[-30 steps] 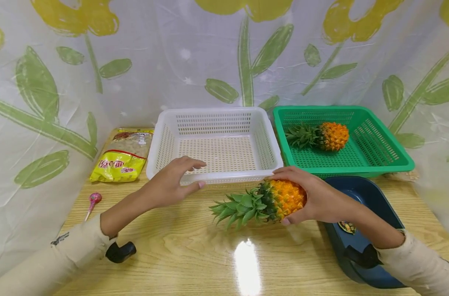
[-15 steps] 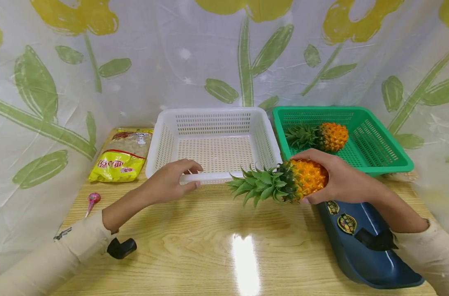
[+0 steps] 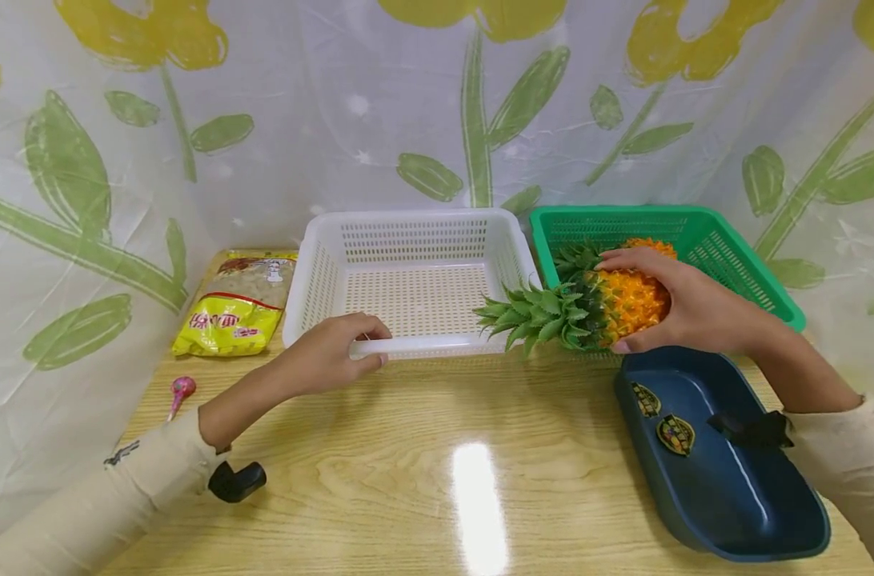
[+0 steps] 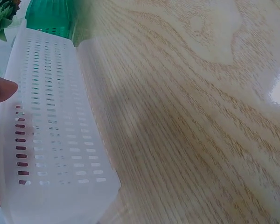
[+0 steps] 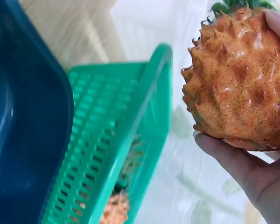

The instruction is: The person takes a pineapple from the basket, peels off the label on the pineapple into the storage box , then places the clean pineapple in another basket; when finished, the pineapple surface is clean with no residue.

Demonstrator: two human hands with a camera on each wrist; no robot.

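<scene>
My right hand (image 3: pixel 685 308) grips a pineapple (image 3: pixel 631 304) by its orange body, over the near rim of the green basket (image 3: pixel 768 288). Its leafy crown points left, above the right front corner of the white basket (image 3: pixel 437 346). In the right wrist view the pineapple's (image 5: pixel 242 84) spiky base fills the upper right. A second pineapple (image 3: pixel 649 244) lies inside the green basket, partly hidden behind the held one. My left hand (image 3: pixel 329 352) holds the white basket's front rim, fingers inside and thumb outside, as the left wrist view shows at the basket wall (image 4: pixel 51 121).
A dark blue tub (image 3: pixel 725 472) with two round stickers stands at the right, before the green basket. A yellow packet (image 3: pixel 231 308) lies left of the white basket. Nearer is a pink lollipop (image 3: pixel 182 389). A flower-printed curtain (image 3: pixel 300 120) hangs behind.
My right hand has lifted the pineapple from near the tabletop, moving it back and right to the green basket. The left hand has closed onto the white basket's rim. The blue tub's near end shifted right.
</scene>
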